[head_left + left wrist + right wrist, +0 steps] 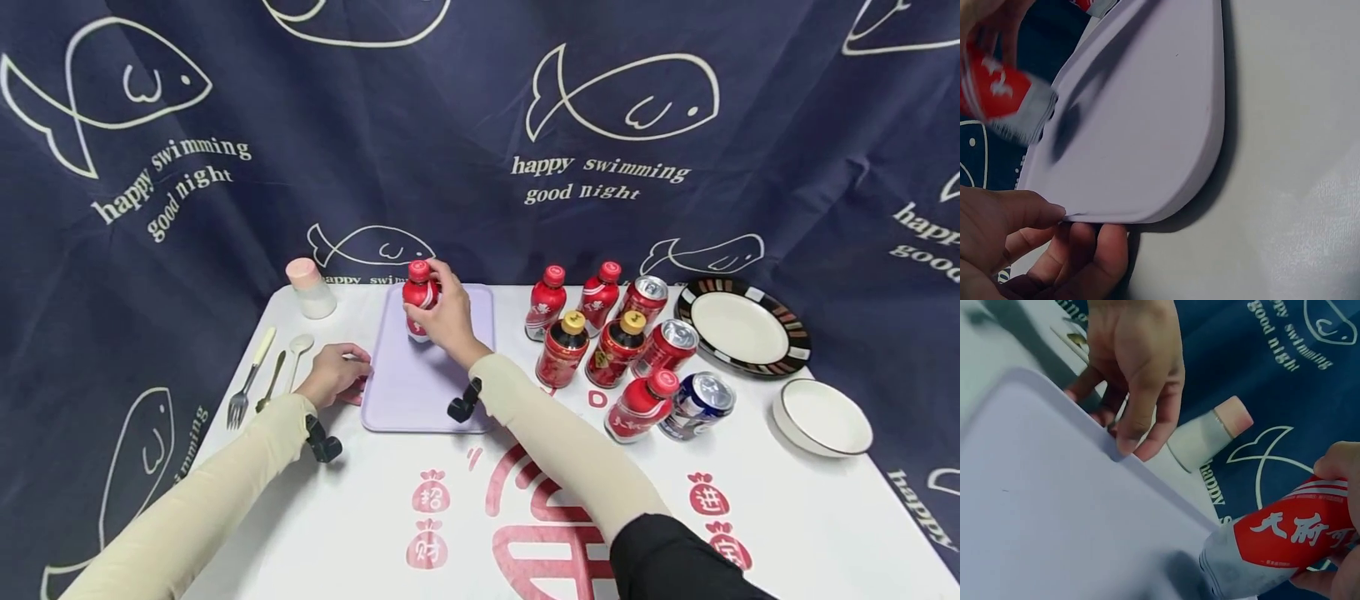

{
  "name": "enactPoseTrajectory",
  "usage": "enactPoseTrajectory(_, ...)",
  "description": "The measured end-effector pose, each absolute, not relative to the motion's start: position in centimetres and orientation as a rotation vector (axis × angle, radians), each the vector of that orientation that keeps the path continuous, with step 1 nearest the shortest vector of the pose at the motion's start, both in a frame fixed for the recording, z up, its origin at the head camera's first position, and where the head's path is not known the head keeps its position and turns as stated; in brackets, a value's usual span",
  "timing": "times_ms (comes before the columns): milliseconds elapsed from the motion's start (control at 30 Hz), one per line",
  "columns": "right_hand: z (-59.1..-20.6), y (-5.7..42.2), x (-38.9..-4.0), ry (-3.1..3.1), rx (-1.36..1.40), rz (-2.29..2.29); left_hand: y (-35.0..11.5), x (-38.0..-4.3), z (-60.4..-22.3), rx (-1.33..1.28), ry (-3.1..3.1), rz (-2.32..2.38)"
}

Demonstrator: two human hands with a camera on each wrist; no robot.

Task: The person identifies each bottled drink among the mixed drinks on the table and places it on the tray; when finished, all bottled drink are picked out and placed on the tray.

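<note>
A lavender tray (408, 400) lies on the white-covered table. At its left edge my left hand (341, 375) pinches the rim, thumb on top and fingers below, as the left wrist view shows. My right hand (452, 315) grips a red-capped bottle (418, 293) over the far part of the tray. In the right wrist view this bottle (1291, 531) has a red label with white characters, and its pale base is close over the tray (1085, 506), with a shadow beside it. No other item stands on the tray.
Right of the tray stand several red bottles (546, 304), some gold-capped, and cans (697, 406). Beyond them are a dark-rimmed plate (738, 325) and a white bowl (822, 418). To the left lie a fork (250, 379), spoons (299, 350) and a pink-lidded jar (311, 287).
</note>
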State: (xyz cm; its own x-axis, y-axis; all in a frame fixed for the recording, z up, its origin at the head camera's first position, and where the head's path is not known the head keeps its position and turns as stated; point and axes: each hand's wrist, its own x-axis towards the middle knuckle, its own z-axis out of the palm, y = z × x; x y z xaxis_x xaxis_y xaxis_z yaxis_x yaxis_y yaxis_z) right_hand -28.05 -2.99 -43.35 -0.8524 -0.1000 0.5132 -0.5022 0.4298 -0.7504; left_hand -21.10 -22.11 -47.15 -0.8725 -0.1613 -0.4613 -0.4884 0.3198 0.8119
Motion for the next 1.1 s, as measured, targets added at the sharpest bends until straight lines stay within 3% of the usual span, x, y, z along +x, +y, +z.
enactPoseTrajectory(500,-45.3,-6.7,-31.5,-2.414,0.551,1.254,-22.4,-19.9,-47.4,-0.598,2.313,1.571)
enactPoseTrajectory(1100,-45.1,-7.4,-33.3,-2.460,0.449,1.196,-22.0,-20.8,-47.1,-0.577,2.369,1.545)
